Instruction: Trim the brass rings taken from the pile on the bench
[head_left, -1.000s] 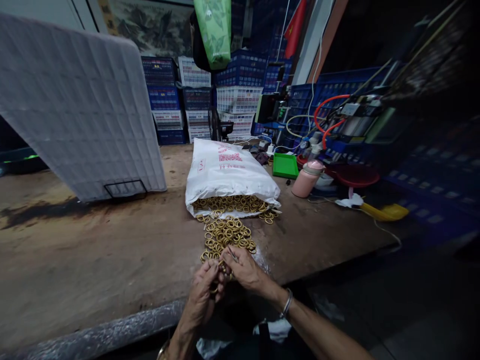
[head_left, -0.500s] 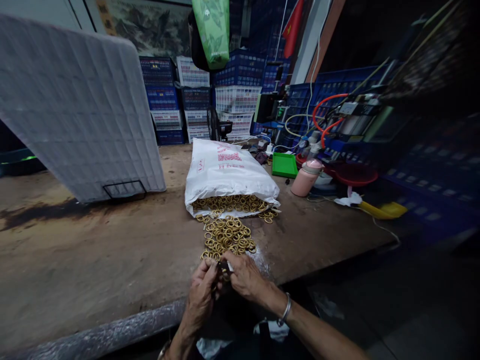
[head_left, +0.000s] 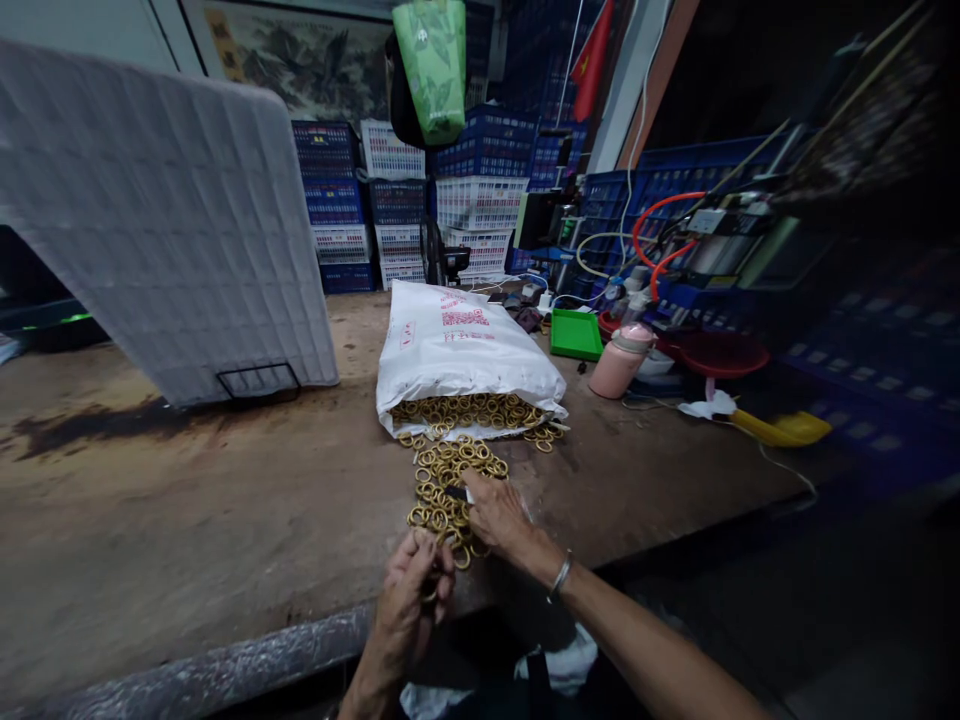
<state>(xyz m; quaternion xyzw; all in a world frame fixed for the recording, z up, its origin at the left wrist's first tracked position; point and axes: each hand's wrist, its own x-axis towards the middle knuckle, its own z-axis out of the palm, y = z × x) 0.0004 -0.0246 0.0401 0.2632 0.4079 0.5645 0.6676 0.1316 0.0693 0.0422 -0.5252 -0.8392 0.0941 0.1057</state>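
A pile of brass-coloured rings (head_left: 442,480) lies on the wooden table. More rings fill the mouth of a white woven sack (head_left: 469,350) printed in red. My right hand (head_left: 499,515) reaches over the pile, closed around a small dark, flat tool (head_left: 456,493) with a white part by the fingers; its exact kind is unclear. Nearer the table edge, my left hand (head_left: 409,590) is closed, thumb against fingers. A ring (head_left: 430,597) shows partly between these fingers, the rest of it hidden.
A large white padded panel (head_left: 187,240) stands at the left on a black wire stand (head_left: 259,380). To the right are a green tray (head_left: 576,334), a pink bottle (head_left: 622,360), a red dish (head_left: 724,353) and a yellow scoop (head_left: 784,428). Stacked crates (head_left: 480,203) line the back.
My right hand has moved away from my left, forward onto the ring pile with the dark tool. My left hand has drawn slightly back. The view has shifted a little.
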